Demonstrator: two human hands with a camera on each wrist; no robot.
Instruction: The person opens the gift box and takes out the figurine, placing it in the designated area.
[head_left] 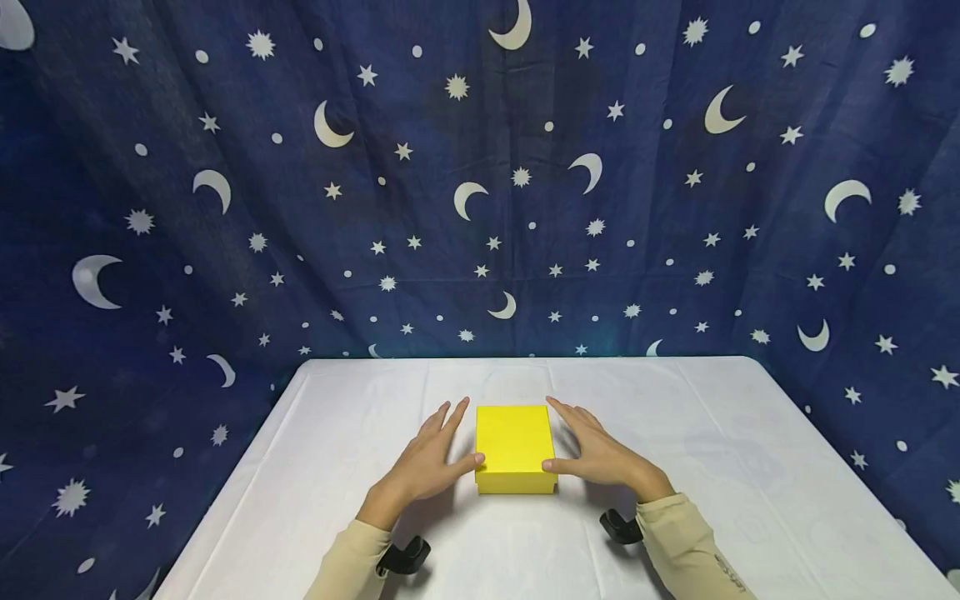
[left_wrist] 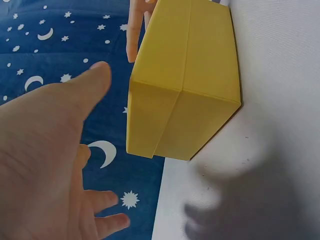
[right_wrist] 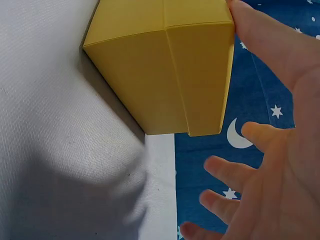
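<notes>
A yellow box (head_left: 514, 440) with a fitted lid sits on the white-covered table, closed. On its left side is my left hand (head_left: 426, 463), fingers spread and fairly straight. The left wrist view shows that thumb (left_wrist: 95, 85) apart from the box (left_wrist: 185, 75). To the right of the box, my right hand (head_left: 603, 454) also has its fingers extended. Its thumb (right_wrist: 250, 20) reaches the lid's edge and seems to touch it in the right wrist view. Neither hand is curled round the box. What the box contains is hidden.
A white cloth (head_left: 300, 517) covers the table. Behind and at both sides hangs a dark blue curtain (head_left: 420, 208) printed with moons and stars. Black wrist cameras (head_left: 405, 556) sit under both wrists, close above the table.
</notes>
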